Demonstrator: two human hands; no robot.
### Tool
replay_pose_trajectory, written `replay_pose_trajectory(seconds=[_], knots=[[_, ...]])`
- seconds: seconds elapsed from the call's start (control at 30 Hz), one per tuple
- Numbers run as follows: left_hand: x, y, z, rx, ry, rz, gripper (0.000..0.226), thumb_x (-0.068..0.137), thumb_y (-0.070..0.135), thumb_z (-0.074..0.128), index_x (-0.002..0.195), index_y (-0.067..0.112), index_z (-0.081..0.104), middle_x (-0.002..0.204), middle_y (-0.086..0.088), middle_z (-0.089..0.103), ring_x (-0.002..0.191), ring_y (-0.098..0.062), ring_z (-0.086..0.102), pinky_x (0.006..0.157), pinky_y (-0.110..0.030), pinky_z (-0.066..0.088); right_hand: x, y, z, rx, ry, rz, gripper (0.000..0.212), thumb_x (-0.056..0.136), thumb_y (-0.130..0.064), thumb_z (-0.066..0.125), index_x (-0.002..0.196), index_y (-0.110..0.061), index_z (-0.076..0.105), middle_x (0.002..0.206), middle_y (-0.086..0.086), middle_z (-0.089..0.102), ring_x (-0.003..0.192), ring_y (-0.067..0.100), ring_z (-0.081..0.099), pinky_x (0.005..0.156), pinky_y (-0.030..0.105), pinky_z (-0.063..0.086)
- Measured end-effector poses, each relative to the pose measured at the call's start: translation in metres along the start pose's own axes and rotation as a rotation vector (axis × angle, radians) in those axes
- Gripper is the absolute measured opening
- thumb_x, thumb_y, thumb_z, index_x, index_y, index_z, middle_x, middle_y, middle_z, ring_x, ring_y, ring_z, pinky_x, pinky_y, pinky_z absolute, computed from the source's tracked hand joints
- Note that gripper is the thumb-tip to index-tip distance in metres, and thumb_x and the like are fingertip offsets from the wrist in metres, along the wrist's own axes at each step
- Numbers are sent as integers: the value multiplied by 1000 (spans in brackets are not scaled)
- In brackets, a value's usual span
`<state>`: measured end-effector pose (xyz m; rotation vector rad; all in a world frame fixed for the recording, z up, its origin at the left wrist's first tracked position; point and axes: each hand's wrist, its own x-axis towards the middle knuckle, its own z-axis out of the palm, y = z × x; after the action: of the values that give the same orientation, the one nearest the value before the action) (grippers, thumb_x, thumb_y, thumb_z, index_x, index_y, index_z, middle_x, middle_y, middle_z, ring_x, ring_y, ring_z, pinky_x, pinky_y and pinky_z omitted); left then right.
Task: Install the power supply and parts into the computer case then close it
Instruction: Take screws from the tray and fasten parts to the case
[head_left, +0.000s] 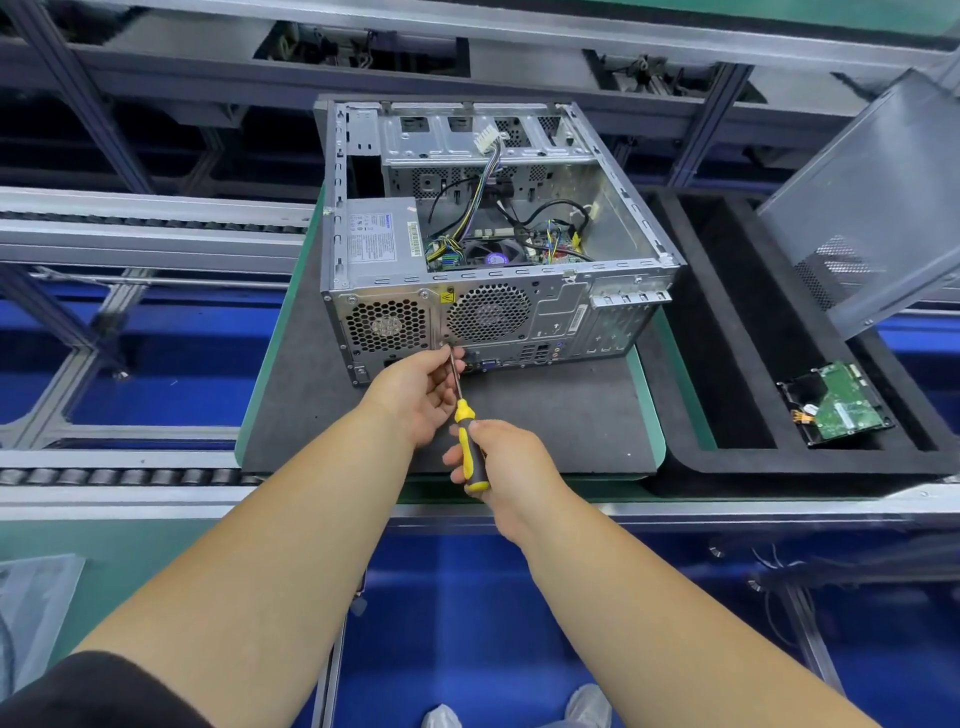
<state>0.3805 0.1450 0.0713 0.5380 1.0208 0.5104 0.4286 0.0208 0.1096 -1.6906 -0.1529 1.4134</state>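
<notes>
An open grey computer case (561, 306) lies on its side on a dark mat, rear panel toward me. The power supply (382, 236) sits in its rear left corner, next to loose cables and the motherboard. My right hand (511, 462) grips the yellow and black handle of a screwdriver (470, 447). Its tip meets the rear panel beside the power supply's vent. My left hand (423, 392) pinches the screwdriver's metal shaft close to the tip.
A black foam tray (727, 457) at the right holds a hard drive (836, 402), circuit board up. The grey case side panel (872, 197) leans at the far right. Conveyor rollers (130, 475) run along the left. A clear plastic bag (31, 613) lies at the lower left.
</notes>
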Motion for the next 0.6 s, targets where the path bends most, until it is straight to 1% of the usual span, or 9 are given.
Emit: replay_pose_trajectory(seconds=[0.1,0.17,0.33,0.47,0.53,0.6], knots=[[1,0,-1,-20,-9,-6,19,97,21,54,89,13,70,73,4,63,60,-3,49,55,-15,39,2,5,3,152,7,-8,19,98,-28,58,91,-11,63,70,5,61,56,13,48,57,26,39],[1,0,-1,-23,-18,-11,20,97,20,54,89,13,70,74,4,63,62,-4,49,56,-16,39,3,7,3,178,28,-12,17,97,-26,62,88,-11,63,71,5,59,56,12,49,54,24,41],[0,-2,-4,12,-70,6,22,97,19,51,90,13,72,70,4,71,69,-7,59,64,-18,46,3,3,1,209,60,52,24,101,-28,54,90,-9,63,70,5,61,57,12,49,52,23,42],[-1,-3,-6,0,-53,9,16,94,19,58,91,13,72,71,4,71,70,-7,61,66,-18,48,4,1,-1,223,36,106,46,106,-35,40,84,-7,70,60,2,60,51,10,48,47,20,40],[-1,-4,-6,-20,-39,9,13,94,17,60,91,12,71,69,4,70,68,-6,60,63,-16,47,5,3,-2,252,17,113,48,105,-38,41,85,-6,72,59,2,61,50,9,49,46,20,41],[-2,-4,-4,-37,-32,8,11,93,17,61,91,12,70,67,4,69,64,-5,59,59,-15,46,6,4,-3,281,5,94,41,100,-41,53,90,-6,71,64,4,61,51,10,50,45,20,41]])
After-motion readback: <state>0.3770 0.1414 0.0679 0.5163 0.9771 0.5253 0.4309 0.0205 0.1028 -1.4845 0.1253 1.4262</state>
